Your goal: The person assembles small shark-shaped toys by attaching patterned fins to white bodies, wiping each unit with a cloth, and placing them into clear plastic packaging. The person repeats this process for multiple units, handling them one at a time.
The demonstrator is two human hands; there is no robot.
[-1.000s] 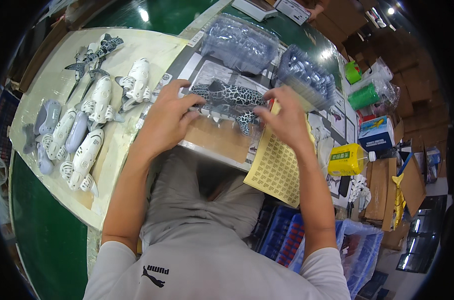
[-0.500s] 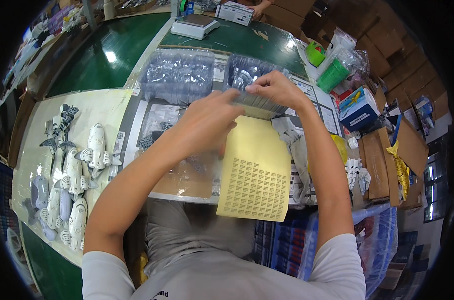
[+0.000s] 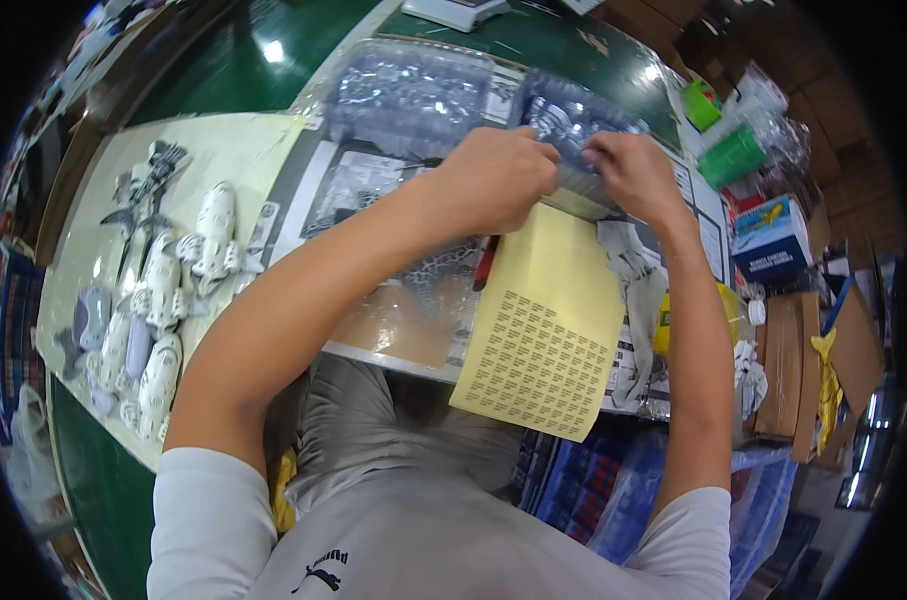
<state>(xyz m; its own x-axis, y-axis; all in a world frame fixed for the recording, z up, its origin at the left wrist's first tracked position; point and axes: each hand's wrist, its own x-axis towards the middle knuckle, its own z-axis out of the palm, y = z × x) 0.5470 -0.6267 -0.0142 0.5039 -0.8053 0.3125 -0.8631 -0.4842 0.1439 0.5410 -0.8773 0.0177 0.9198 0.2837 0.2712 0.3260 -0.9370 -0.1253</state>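
Observation:
Both hands are at the near edge of the right-hand stack of clear plastic shells (image 3: 592, 108). My left hand (image 3: 509, 178) is closed, its fingertips pressed together; whatever lies between them is too small to make out. Across a small gap, my right hand (image 3: 639, 175) is also closed, its thumb and fingers pinched at the stack edge, and what they hold cannot be made out. Below them a yellow sheet of small printed stickers (image 3: 549, 320) hangs over the table's near edge. Beside it, a red and black object (image 3: 487, 262) shows partly under my left hand.
Another clear shell stack (image 3: 404, 95) stands left of it. White toy bodies (image 3: 159, 280) with dark tail pieces (image 3: 149, 185) lie on the left board. At right are a yellow bottle (image 3: 726, 312), a blue box (image 3: 771, 240), a green roll (image 3: 731, 155) and an open carton (image 3: 789, 370).
The whole view has shifted, with the table appearing turned and higher in the picture. My right hand has drawn away from my left, and my left fingers have curled closed.

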